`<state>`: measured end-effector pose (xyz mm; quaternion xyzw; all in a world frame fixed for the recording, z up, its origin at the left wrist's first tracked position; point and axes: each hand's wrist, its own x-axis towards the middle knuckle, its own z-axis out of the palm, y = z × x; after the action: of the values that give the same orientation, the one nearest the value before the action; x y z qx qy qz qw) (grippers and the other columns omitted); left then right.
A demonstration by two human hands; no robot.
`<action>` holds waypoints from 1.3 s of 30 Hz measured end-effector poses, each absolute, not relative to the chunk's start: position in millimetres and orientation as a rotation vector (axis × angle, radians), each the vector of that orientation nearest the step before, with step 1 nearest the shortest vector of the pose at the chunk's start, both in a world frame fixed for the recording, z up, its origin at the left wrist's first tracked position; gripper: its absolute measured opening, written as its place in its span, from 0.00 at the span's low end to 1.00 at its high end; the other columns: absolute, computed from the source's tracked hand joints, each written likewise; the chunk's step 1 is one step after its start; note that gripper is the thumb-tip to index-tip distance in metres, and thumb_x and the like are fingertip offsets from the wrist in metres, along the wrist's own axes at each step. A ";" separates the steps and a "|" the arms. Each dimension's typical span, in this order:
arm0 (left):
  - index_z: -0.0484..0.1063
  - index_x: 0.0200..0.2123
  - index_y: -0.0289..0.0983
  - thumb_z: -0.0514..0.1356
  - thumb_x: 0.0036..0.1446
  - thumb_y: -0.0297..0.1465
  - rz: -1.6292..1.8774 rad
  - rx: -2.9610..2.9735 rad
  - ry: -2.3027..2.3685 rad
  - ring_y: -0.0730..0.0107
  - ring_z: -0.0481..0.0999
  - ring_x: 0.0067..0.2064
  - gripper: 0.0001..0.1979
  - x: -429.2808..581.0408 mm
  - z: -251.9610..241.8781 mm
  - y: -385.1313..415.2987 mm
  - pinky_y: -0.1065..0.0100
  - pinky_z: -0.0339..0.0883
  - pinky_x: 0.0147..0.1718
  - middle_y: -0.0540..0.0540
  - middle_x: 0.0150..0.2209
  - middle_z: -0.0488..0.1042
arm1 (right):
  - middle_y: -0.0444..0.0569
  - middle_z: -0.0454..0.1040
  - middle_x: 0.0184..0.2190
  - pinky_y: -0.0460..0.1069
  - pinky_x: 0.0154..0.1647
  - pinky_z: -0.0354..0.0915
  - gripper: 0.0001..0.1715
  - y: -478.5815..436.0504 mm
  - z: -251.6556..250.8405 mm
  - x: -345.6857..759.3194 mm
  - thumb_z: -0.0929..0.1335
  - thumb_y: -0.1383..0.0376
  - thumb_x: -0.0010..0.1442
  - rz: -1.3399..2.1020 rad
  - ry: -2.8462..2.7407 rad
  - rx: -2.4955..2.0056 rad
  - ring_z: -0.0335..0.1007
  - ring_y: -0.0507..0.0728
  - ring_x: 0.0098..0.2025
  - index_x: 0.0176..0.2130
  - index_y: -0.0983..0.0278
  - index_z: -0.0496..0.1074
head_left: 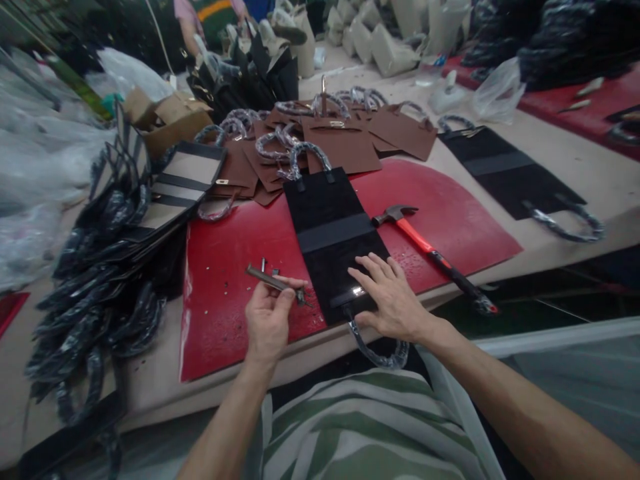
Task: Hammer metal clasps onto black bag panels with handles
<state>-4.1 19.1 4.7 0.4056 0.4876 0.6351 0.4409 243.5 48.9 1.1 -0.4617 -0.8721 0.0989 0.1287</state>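
Observation:
In front of me a black bag panel (pixel 336 233) with plastic-wrapped handles at both ends lies across a red mat (pixel 240 233). Its near handle (pixel 383 357) hangs over the table edge. My right hand (pixel 387 293) rests with spread fingers on the panel's near end, beside a small shiny metal piece (pixel 358 291). Between thumb and fingers, my left hand (pixel 270 310) pinches a metal rod-like punch (pixel 265 275) above the mat. Small metal parts (pixel 263 264) lie just beyond that hand. A claw hammer (pixel 425 247) with a red and black handle lies right of the panel.
Brown bag panels (pixel 343 143) are heaped beyond the mat. Black wrapped bag pieces (pixel 107 267) pile up at left, near a cardboard box (pixel 170 123). Another black panel (pixel 510 170) lies at right. A person (pixel 210 17) stands at the far side behind more bags.

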 end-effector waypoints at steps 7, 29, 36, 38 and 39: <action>0.70 0.43 0.36 0.63 0.63 0.35 1.488 1.123 1.213 0.62 0.81 0.44 0.09 23.2 -8.9 15.4 0.61 0.74 0.48 0.43 0.41 0.79 | 0.61 0.54 0.68 0.70 0.68 0.42 0.48 48.5 -1.6 243.7 0.73 0.50 0.53 0.284 -2.530 -1.344 0.43 0.74 0.70 0.65 0.67 0.61; 0.69 0.42 0.37 0.63 0.62 0.39 1.441 1.181 1.257 0.60 0.80 0.45 0.12 29.8 -11.4 17.3 0.60 0.74 0.47 0.41 0.41 0.80 | 0.60 0.54 0.69 0.70 0.68 0.41 0.50 48.4 -0.1 243.6 0.74 0.50 0.51 0.291 -2.525 -1.362 0.43 0.73 0.70 0.66 0.66 0.61; 0.69 0.46 0.37 0.58 0.66 0.36 1.324 1.558 1.361 0.59 0.78 0.50 0.10 25.9 -16.7 14.6 0.57 0.71 0.53 0.39 0.48 0.76 | 0.61 0.54 0.69 0.69 0.69 0.41 0.49 47.9 -1.2 243.9 0.73 0.49 0.52 0.296 -2.513 -1.352 0.43 0.73 0.70 0.65 0.66 0.61; 0.69 0.47 0.37 0.57 0.66 0.37 1.297 1.603 1.382 0.59 0.78 0.51 0.11 23.5 -18.8 14.6 0.57 0.71 0.54 0.38 0.49 0.76 | 0.61 0.55 0.68 0.70 0.68 0.41 0.48 48.7 -2.3 244.6 0.73 0.49 0.52 0.311 -2.499 -1.345 0.43 0.74 0.70 0.65 0.66 0.61; 0.69 0.48 0.37 0.57 0.66 0.36 1.284 1.613 1.396 0.59 0.78 0.51 0.11 22.5 -19.3 14.6 0.57 0.71 0.54 0.38 0.49 0.76 | 0.61 0.55 0.68 0.70 0.68 0.41 0.48 49.2 -2.8 245.5 0.73 0.49 0.52 0.325 -2.489 -1.336 0.43 0.74 0.70 0.65 0.66 0.62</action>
<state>22.5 14.6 -19.3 0.6137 0.5313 0.4886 0.3199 245.5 49.2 -2.8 -0.4647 -0.8655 0.1130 0.1486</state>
